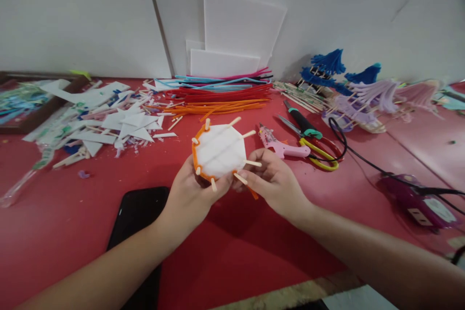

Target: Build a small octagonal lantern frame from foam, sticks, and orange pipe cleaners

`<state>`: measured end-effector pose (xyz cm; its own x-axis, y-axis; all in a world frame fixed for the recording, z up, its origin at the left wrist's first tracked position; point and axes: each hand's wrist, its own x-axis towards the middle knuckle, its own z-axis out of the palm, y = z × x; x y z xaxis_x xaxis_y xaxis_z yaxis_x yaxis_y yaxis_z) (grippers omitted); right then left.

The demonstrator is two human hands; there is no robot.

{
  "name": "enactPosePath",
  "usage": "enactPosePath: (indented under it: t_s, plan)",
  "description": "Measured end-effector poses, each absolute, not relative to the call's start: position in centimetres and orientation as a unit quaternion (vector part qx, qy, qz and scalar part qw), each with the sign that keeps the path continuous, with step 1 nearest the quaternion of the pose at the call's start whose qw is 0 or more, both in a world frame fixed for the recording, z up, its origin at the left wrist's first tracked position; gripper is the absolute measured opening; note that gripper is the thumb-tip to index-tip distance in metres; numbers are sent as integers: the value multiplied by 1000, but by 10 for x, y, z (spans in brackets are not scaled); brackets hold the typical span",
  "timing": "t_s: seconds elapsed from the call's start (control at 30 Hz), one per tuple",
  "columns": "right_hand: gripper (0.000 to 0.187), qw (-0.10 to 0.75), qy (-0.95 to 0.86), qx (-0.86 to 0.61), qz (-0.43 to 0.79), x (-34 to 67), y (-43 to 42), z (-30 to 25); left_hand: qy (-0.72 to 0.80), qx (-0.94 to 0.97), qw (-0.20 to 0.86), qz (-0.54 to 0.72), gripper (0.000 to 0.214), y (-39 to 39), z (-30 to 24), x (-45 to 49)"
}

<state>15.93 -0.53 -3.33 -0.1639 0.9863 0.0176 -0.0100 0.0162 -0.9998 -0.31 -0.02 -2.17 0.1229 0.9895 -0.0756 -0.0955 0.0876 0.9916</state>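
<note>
Above the red table (254, 232) I hold a white foam octagon (220, 151) with short wooden sticks poking out round its edge. An orange pipe cleaner (195, 155) is woven round its left rim. My left hand (191, 193) is closed on the octagon's lower left edge. My right hand (271, 179) pinches the orange pipe cleaner's loose end at the lower right rim, fingers pressed together.
A black phone (136, 218) lies under my left forearm. White foam scraps (119, 123) litter the left. Coloured pipe cleaners (221, 94) and foam sheets (240, 34) lie at the back. A pink glue gun (279, 143), scissors (319, 147), tasselled pieces (363, 97) and a purple power strip (417, 198) occupy the right.
</note>
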Motion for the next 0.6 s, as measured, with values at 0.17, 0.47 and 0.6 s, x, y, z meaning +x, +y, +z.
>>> enactPosePath:
  t_s: [0.17, 0.47, 0.6]
  plan:
    - [12, 459, -737, -421, 262, 165, -8, -37, 460, 402, 636, 472, 32, 4, -27, -2]
    - [17, 368, -847, -381, 41, 166, -13, -33, 458, 361, 669, 460, 33, 1, -27, -3]
    - [17, 385, -838, -382, 53, 167, -14, -31, 458, 322, 715, 418, 32, 2, -27, -2]
